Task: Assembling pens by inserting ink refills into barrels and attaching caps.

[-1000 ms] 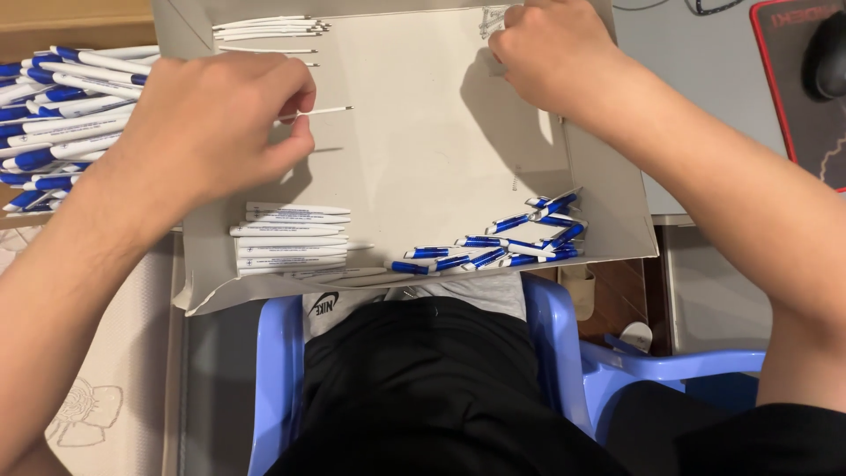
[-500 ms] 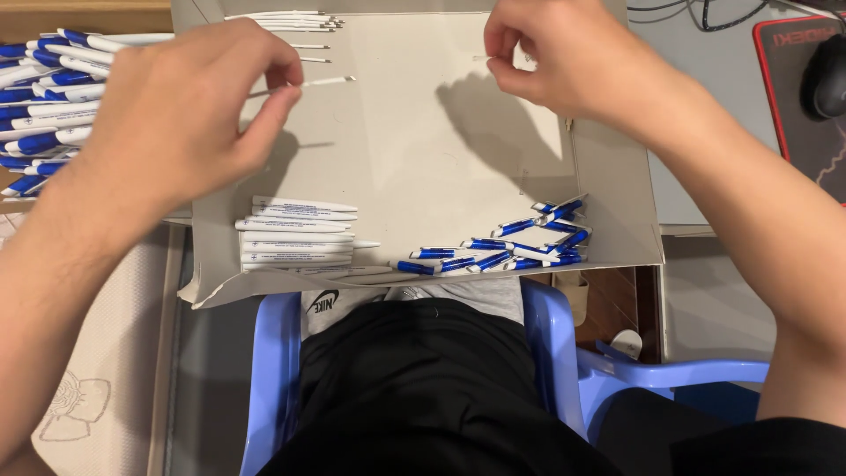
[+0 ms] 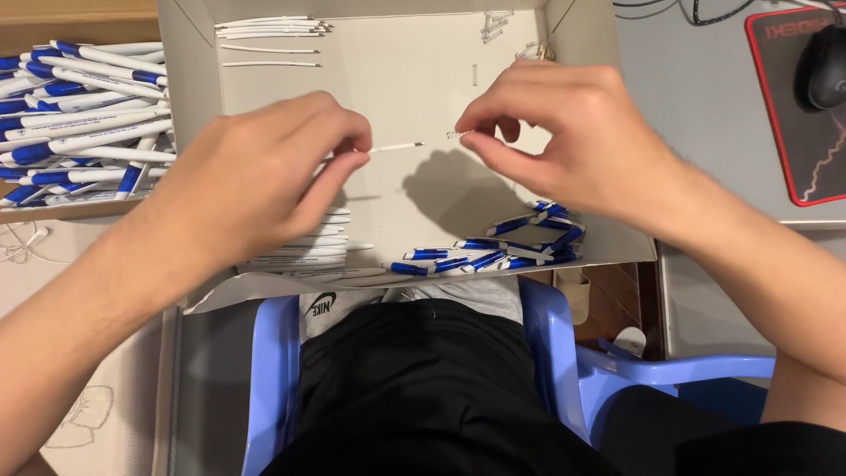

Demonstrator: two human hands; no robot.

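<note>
My left hand [image 3: 256, 181] pinches a thin white pen refill [image 3: 394, 147], whose tip points right. My right hand [image 3: 573, 137] faces it a short way off, with a tiny spring [image 3: 457, 135] held between thumb and forefinger. Both hands hover over a shallow white cardboard box [image 3: 414, 79]. Under my left hand lies a stack of white pen barrels [image 3: 308, 251]. Below my right hand sits a heap of blue pen clips and caps [image 3: 493, 251].
More white refills [image 3: 273, 26] lie at the box's far left. A pile of finished blue-and-white pens [image 3: 75, 110] fills a tray on the left. A mouse [image 3: 824, 66] on a red-edged pad is at the far right. Blue plastic chairs [image 3: 546, 344] stand below.
My right hand has come down from the box's far right corner to the middle. My left hand has swung its refill right to meet it.
</note>
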